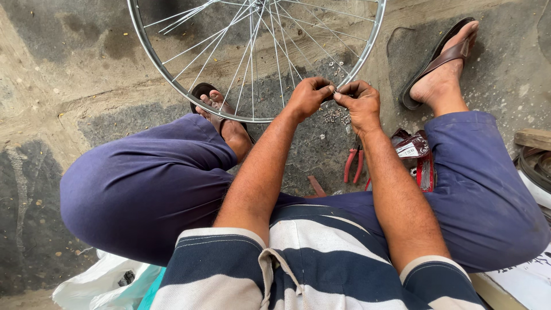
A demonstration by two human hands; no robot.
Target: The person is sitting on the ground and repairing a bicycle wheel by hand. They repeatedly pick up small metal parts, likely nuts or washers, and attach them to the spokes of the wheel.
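Both hands meet at the wheel rim (367,49), the left hand (308,96) and right hand (359,102) pinched fingertip to fingertip on a small part against its lower edge, spokes (270,46) fanning away above them.

– What sort of place is this?
– A ground-level bicycle repair spot, likely outdoors. The floor (69,63) is rough, stained concrete.
– What shows it?
– A spoked wheel rim (172,80) stands at the far side, small metal bits (336,116) lie scattered near it, and red-handled pliers (353,163) rest on the ground to the right.
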